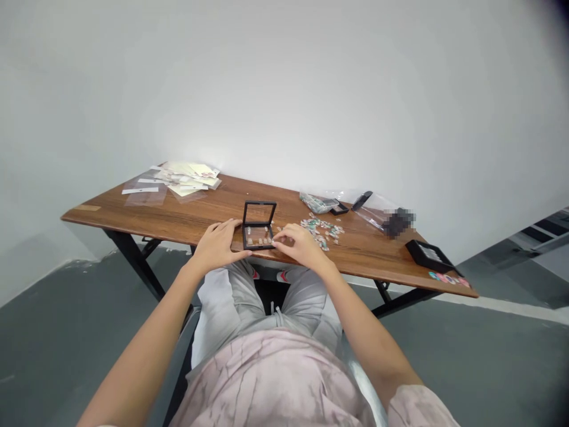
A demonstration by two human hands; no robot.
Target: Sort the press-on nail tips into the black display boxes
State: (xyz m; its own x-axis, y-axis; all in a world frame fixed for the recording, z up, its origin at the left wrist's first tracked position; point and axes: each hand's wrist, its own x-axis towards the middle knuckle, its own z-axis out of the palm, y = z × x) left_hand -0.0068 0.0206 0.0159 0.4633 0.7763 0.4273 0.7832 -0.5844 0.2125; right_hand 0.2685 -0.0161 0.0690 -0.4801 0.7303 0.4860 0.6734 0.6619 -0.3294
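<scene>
Along the near edge of the desk [275, 191], our empty left hand [217, 244] spreads beside the case [258, 225] while our right hand [303, 244] pinches at its pieces [249, 241], whether gripping one we cannot tell, seemingly arranging them, the next move needing lightness.

My left fingers [226, 229] spread beside an open black case [258, 225] on the counter [253, 188]; my right fingers [288, 235] bend to its front right corner. Clear pieces [256, 241] sit inside, loose ones [320, 228] lie rightward, papers in sleeves [186, 178] far left.
</scene>
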